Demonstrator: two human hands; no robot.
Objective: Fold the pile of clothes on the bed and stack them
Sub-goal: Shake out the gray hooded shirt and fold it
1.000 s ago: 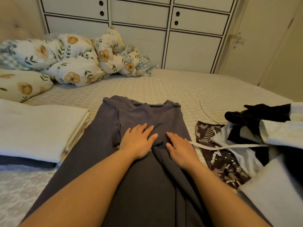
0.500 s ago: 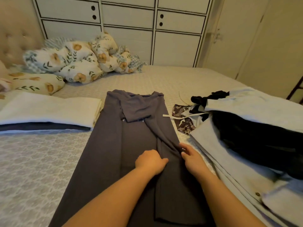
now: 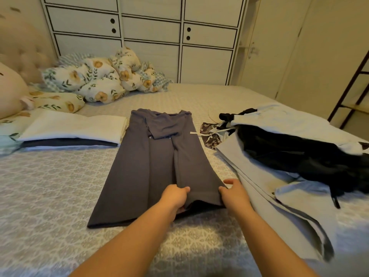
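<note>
My left hand (image 3: 175,196) and right hand (image 3: 233,193) each pinch the hem of one leg of the grey trousers (image 3: 147,166), thumbs on top, fingers curled beneath. The smooth, matte garment lies flat and lengthwise on the patterned quilted bedspread (image 3: 50,186), between the folded white stack (image 3: 75,126) and the rumpled pale-blue and black pile (image 3: 289,148).
</note>
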